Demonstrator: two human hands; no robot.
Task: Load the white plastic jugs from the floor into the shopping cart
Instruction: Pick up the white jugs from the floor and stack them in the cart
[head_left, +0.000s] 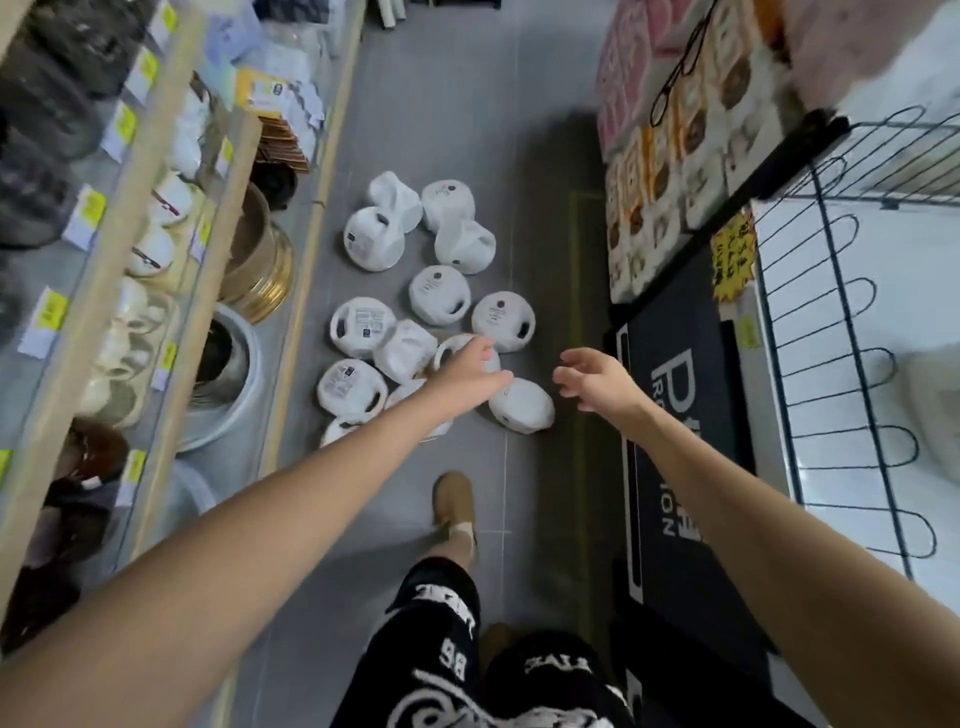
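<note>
A shopper reaches both arms toward white plastic jugs (439, 295) scattered on the grey floor at twelve o'clock, with the wire shopping cart (844, 312) at two o'clock. The left hand (470, 371) hovers with fingers outstretched and the right hand (592, 376) is loosely spread; both are empty. The best move, I'd judge, is to hook the nearest jug (522, 406) by its handle. A black sign (675, 415) shows "P" and "ION"; the jug labels are unreadable.
</note>
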